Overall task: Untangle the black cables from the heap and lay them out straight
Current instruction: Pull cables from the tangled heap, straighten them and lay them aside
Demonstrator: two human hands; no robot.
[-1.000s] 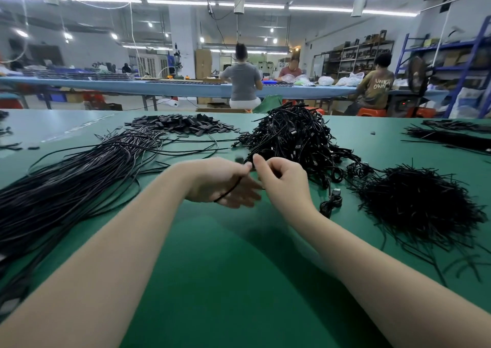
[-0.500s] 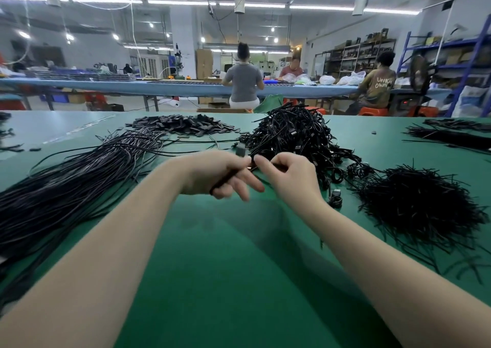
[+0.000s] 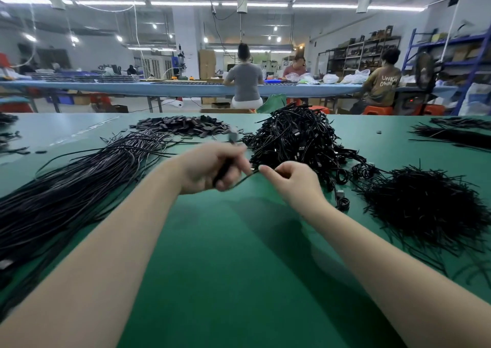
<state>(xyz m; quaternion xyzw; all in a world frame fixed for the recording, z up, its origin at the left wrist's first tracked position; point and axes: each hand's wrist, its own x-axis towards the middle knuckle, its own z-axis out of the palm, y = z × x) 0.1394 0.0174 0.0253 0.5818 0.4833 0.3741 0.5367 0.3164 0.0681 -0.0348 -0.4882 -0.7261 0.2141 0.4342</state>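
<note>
A: Status of the hands?

B: The left hand (image 3: pixel 212 167) is curled around a black cable (image 3: pixel 245 179), gripping it in the fist. A blurred connector end (image 3: pixel 233 136) sticks up above that hand. The right hand (image 3: pixel 288 180) pinches the same cable between thumb and curled fingers – the two hands sit close together, with a short run of cable showing between them.

A: Location of the heap?

B: The tangled heap (image 3: pixel 297 137) lies on the green table (image 3: pixel 239 268), just beyond the right hand and slightly to the right. Several loose coils (image 3: pixel 365 171) trail off its near right edge, and one small coil (image 3: pixel 342 202) lies by the right wrist.

A: And the straightened cables?

B: A long bundle of straight cables (image 3: pixel 74 188) runs along the left side of the table, from the near left corner toward the far middle (the strands lie roughly parallel, a few stray outward).

A: Other items on the table?

B: A pile of short black strips (image 3: pixel 425 206) sits at the right – bristly, spread wide. A flat pile of small dark pieces (image 3: pixel 183 127) lies at the far side, left of the heap. More black bundles (image 3: pixel 451 132) lie at the far right edge.

A: Background?

B: Three people sit at a long blue table (image 3: pixel 186 88) farther back; shelving (image 3: pixel 366 52) stands at the far right.
</note>
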